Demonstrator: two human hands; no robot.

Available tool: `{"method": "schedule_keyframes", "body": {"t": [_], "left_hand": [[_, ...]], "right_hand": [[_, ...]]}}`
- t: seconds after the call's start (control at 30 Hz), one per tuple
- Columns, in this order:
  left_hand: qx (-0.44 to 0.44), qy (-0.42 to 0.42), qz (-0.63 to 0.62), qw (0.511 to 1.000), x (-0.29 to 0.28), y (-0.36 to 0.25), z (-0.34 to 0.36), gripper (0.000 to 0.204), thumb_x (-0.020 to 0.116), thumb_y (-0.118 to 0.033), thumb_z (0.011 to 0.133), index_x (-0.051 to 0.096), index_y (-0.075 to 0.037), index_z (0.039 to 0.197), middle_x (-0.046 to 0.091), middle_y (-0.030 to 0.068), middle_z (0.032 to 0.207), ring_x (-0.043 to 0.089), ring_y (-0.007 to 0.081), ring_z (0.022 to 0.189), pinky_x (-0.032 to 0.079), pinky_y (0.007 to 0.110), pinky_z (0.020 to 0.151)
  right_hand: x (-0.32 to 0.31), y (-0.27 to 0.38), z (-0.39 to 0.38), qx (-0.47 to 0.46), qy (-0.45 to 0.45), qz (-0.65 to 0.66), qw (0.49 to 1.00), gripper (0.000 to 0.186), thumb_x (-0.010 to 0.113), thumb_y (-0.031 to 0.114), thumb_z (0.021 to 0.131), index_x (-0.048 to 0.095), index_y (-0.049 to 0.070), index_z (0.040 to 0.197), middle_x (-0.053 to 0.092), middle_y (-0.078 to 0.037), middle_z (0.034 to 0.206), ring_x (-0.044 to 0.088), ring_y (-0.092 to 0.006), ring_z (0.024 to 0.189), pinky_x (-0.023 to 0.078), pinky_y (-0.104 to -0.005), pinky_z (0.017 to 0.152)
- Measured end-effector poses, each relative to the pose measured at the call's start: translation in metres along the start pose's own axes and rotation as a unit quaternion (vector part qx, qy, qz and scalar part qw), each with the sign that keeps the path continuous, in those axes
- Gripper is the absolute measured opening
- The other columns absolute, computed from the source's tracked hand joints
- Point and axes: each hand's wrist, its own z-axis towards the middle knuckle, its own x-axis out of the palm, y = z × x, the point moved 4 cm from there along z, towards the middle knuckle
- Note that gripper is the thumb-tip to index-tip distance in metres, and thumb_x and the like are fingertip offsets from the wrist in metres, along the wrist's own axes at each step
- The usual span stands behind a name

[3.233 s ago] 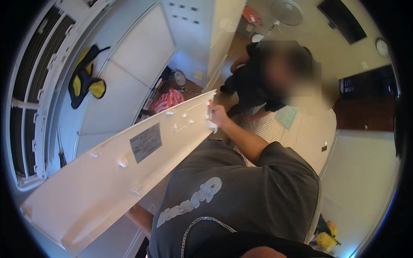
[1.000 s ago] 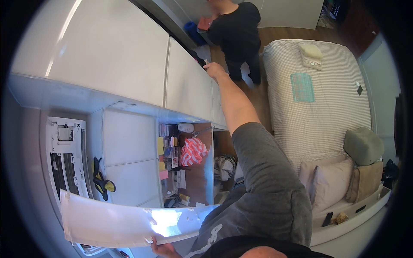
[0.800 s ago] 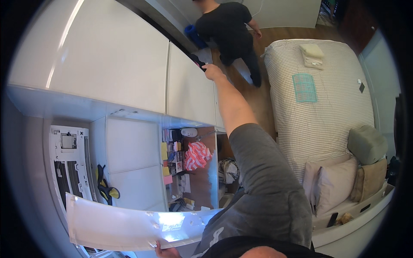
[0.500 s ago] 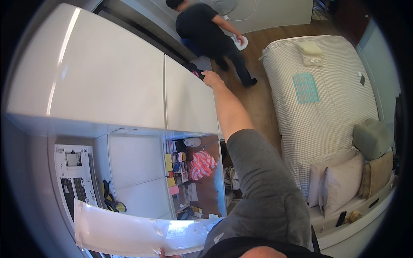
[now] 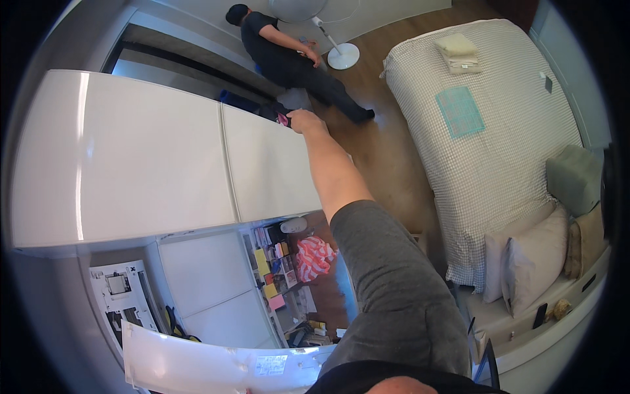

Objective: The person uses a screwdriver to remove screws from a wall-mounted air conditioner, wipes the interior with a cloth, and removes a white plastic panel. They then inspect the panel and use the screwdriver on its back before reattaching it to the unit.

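Note:
My right arm reaches out over the top of a tall white cabinet (image 5: 164, 157). My right hand (image 5: 307, 122) sits at the cabinet's far corner, fingers curled round a small pink and black object (image 5: 283, 119). A long white panel (image 5: 216, 361) with a label and small fittings lies across the lower edge of the view. My left hand (image 5: 249, 391) grips its lower edge, with only the fingertips showing.
Another person in dark clothes (image 5: 289, 59) crouches on the wooden floor (image 5: 380, 144) by a white fan base (image 5: 343, 56). To the right is a checked bed (image 5: 499, 131) with folded towels and pillows. Below the cabinet are shelves of books (image 5: 275, 262) and a pink striped item (image 5: 314, 257).
The other person has moved across the floor toward the fan base. My right hand stays at the cabinet corner and the white panel stays low in view.

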Motion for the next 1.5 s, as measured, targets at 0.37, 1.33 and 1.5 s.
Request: {"method": "schedule_keyframes", "body": {"t": [0.37,1.33,1.5], "left_hand": [[-0.053,-0.013,-0.083,0.995,0.015,-0.016,-0.006,0.047,0.055,-0.017,0.102,0.051,0.01,0.14,0.06,0.0207,0.137,0.056,0.0306,0.128,0.044,0.047,0.113],[-0.008,-0.085,-0.194,0.977,0.015,0.01,-0.04,0.058,0.063,-0.021,0.093,0.048,0.004,0.144,0.058,0.0161,0.138,0.054,0.0303,0.13,0.042,0.046,0.112],[-0.017,-0.101,-0.223,0.969,0.019,0.011,-0.052,0.054,0.062,-0.022,0.096,0.05,0.003,0.142,0.059,0.0153,0.136,0.056,0.0287,0.128,0.044,0.044,0.11]], "right_hand": [[0.062,-0.03,0.024,-0.008,0.002,-0.024,1.0,0.04,0.044,0.024,0.107,0.064,0.015,0.14,0.06,-0.016,0.145,0.06,-0.0341,0.133,0.048,-0.0469,0.11],[0.049,0.001,-0.001,-0.063,0.048,-0.11,0.991,0.066,0.047,0.0,0.091,0.055,0.028,0.15,0.072,-0.017,0.114,0.071,-0.0279,0.094,0.057,-0.0376,0.082],[0.045,-0.002,-0.018,-0.003,0.048,-0.016,0.999,0.061,0.047,0.0,0.091,0.061,0.026,0.145,0.069,-0.011,0.086,0.065,-0.0195,0.066,0.054,-0.0353,0.058]]}}
